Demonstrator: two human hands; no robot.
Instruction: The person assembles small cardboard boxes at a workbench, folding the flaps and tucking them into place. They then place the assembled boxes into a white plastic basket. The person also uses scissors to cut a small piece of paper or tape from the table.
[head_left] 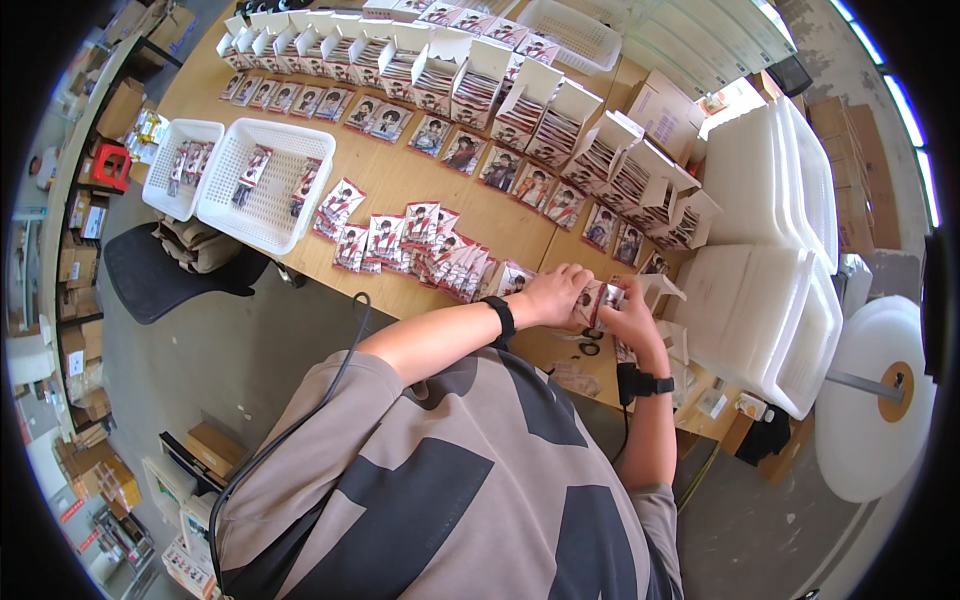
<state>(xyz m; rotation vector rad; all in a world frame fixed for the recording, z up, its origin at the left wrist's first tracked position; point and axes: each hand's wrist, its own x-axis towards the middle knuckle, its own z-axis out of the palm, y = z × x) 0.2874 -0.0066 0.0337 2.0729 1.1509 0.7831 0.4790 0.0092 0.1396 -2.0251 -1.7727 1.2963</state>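
over table (400, 185), 2 hands (550, 297) (632, 320), part-closed, grip min. 1 packet (587, 303), w/ 2 white baskets (272, 230) off l.

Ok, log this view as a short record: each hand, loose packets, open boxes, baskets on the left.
left hand: close against the held packet; grip unclear
right hand: holding that packet
loose packets: piled on the wooden table, left of the hands
open boxes: long row, packets inside
white baskets: two, side by side, packets inside
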